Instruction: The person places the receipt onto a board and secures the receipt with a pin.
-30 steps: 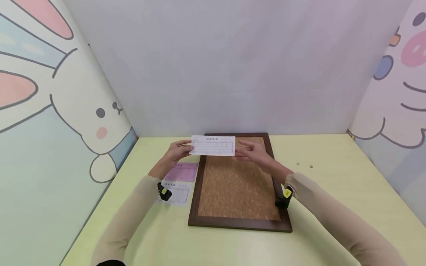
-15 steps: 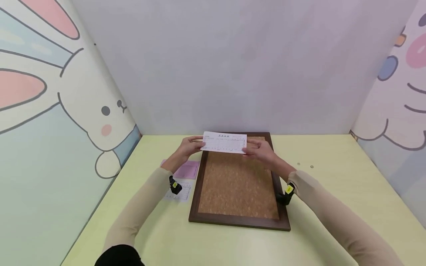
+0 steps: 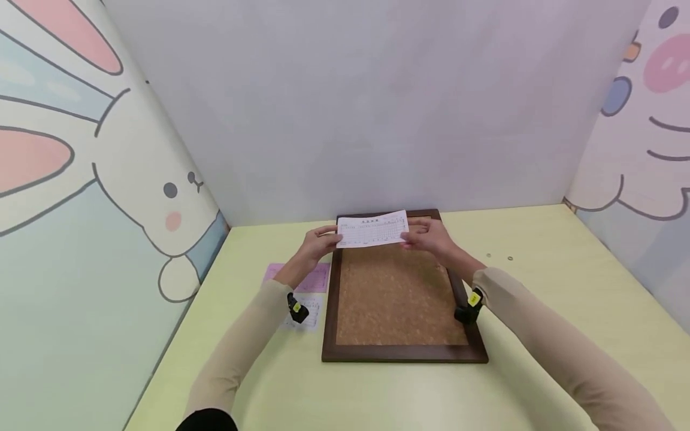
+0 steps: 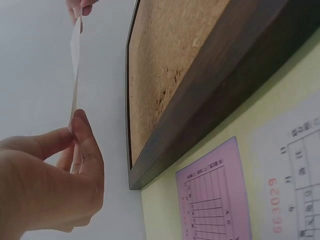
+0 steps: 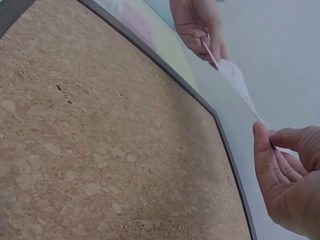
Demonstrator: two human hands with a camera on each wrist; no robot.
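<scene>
Far left on the pale table (image 3: 539, 251), a pink slip (image 3: 315, 278) and, nearer the body, a white sheet (image 3: 314, 305), both just beside the dark frame (image 3: 332, 311) of the corkboard (image 3: 399, 299). Next, with the left hand (image 3: 319, 242), pinching between thumb and fingertips the left short edge of a printed slip (image 3: 372, 231). From there, long axis running rightward, hand to hand, roughly along the board's far edge, right end a little higher in the head view. Held off the surface over the board's far end, plainly apart from the cork in both wrist views, nearly edge-on there and slightly bowed. At the opposite short edge, with the right hand (image 3: 429, 236), pinching likewise; about equally near from either side. Farther right, well apart, two small rings (image 3: 510, 258), too small to identify.
</scene>
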